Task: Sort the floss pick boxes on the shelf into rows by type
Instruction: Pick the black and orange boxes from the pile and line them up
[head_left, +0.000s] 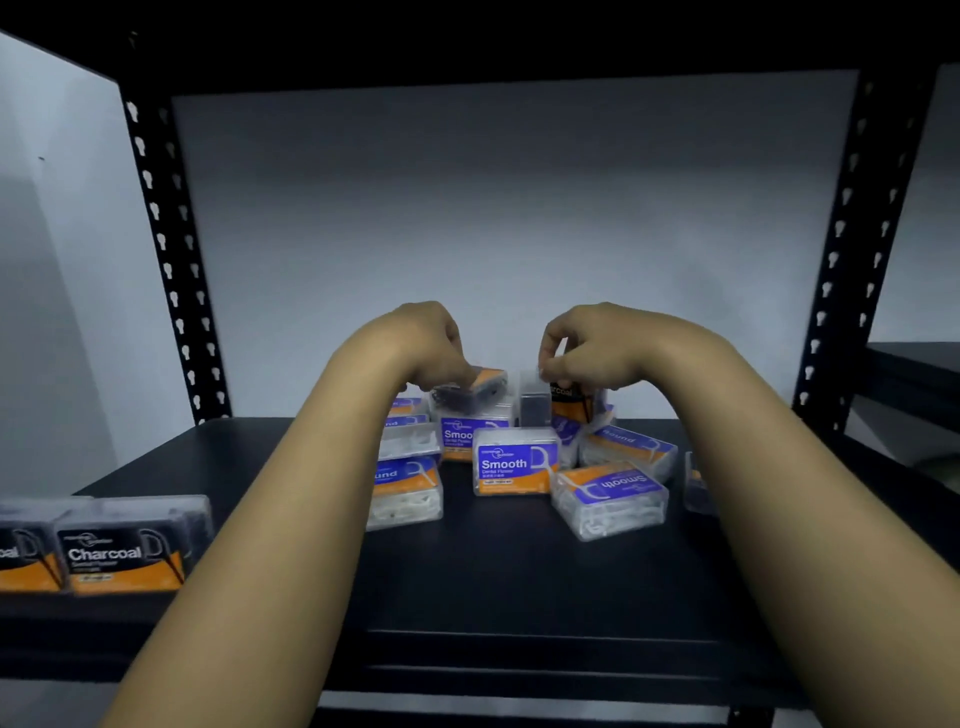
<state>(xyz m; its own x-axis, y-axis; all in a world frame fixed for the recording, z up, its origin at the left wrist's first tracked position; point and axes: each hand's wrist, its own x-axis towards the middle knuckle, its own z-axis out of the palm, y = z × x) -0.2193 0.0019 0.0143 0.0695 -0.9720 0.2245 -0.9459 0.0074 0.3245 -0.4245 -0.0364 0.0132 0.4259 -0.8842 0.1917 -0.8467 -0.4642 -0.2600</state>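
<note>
A dark shelf (519, 582) sits between two black punched-metal uprights, the left post (171, 260) and the right post (852, 244). Behind stands a plain pale grey wall (493, 208), dimly lit, brightest at its lower centre.

Both my bare forearms reach forward and a little inward, rising from the lower corners of the view toward the middle. My left hand (431, 340) is bent down at the wrist, back of the hand up, fingers curled downward with their tips closed on something below; the fingertips themselves are mostly hidden under the hand. My right hand (587, 345) is level with it and near it, the two apart with a gap between. Its wrist also drops, thumb and forefinger drawn together in a pinch at the lower left of the hand, the other fingers curled beneath. Both elbows lie out of view.
</note>
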